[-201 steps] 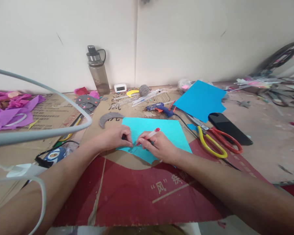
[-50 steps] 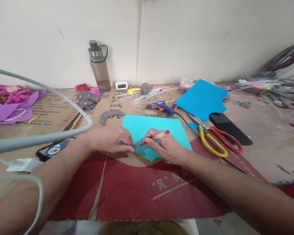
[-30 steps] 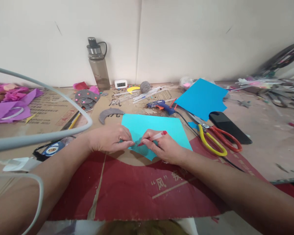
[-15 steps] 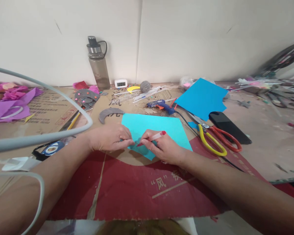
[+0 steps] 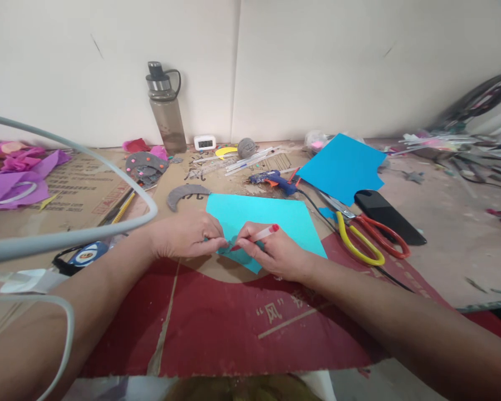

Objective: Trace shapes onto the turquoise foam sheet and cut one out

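A red-capped pen (image 5: 267, 231) with a pale barrel is gripped in my right hand (image 5: 271, 250), its tip end low over a turquoise paper sheet (image 5: 271, 214). My left hand (image 5: 194, 234) is closed, thumb and fingertips pressed together at the sheet's left edge, close to the pen tip. Darker teal shows between the two hands; whether it is shadow or a separate small piece I cannot tell. Just beyond my left hand lies a grey felt crescent (image 5: 186, 194). My fingers cover the lower left part of the sheet.
To the right are scissors (image 5: 361, 236), a black phone (image 5: 388, 217) and a blue sheet (image 5: 340, 167). A glue gun (image 5: 273, 179) lies behind the turquoise sheet. Further back stand a bottle (image 5: 165, 111) and a small clock (image 5: 205, 143). A grey tube (image 5: 87, 236) crosses the left side.
The whole view has shifted very slightly. Both hands and the pen stay in nearly the same place on the sheet.
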`<state>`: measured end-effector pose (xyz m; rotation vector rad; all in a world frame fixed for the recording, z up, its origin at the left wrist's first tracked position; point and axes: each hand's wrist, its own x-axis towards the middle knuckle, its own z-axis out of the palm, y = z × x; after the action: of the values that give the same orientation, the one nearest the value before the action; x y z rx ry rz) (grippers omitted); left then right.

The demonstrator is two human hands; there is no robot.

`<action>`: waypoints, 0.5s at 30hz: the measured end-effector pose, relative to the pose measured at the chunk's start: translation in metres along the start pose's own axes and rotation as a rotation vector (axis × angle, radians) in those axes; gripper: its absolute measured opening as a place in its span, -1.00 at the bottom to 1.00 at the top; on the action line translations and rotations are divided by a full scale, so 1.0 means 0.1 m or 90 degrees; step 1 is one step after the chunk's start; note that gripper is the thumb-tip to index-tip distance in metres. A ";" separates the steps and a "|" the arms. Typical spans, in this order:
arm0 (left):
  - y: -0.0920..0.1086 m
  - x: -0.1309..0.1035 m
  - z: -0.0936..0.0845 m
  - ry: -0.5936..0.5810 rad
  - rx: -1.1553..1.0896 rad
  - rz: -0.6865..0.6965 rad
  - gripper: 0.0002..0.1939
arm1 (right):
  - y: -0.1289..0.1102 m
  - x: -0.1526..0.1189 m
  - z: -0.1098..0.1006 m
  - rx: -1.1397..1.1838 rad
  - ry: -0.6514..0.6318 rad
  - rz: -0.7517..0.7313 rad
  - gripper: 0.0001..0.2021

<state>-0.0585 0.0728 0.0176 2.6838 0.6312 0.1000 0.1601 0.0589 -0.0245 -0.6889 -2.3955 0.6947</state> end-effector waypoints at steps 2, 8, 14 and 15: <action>0.00 0.00 0.00 0.000 0.001 0.002 -0.59 | 0.00 0.00 0.00 0.001 0.001 0.001 -0.76; 0.01 0.01 -0.01 0.005 0.004 0.009 -0.60 | -0.01 -0.01 0.00 0.001 -0.011 0.007 -0.76; 0.03 0.00 -0.02 -0.002 0.012 -0.004 -0.63 | -0.02 0.00 0.00 0.002 -0.009 -0.007 -0.75; 0.03 0.00 -0.02 -0.002 0.013 -0.006 -0.63 | -0.02 0.00 0.00 0.001 -0.011 -0.006 -0.75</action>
<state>-0.0575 0.0713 0.0200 2.6994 0.6466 0.0867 0.1596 0.0574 -0.0228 -0.6733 -2.4118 0.7011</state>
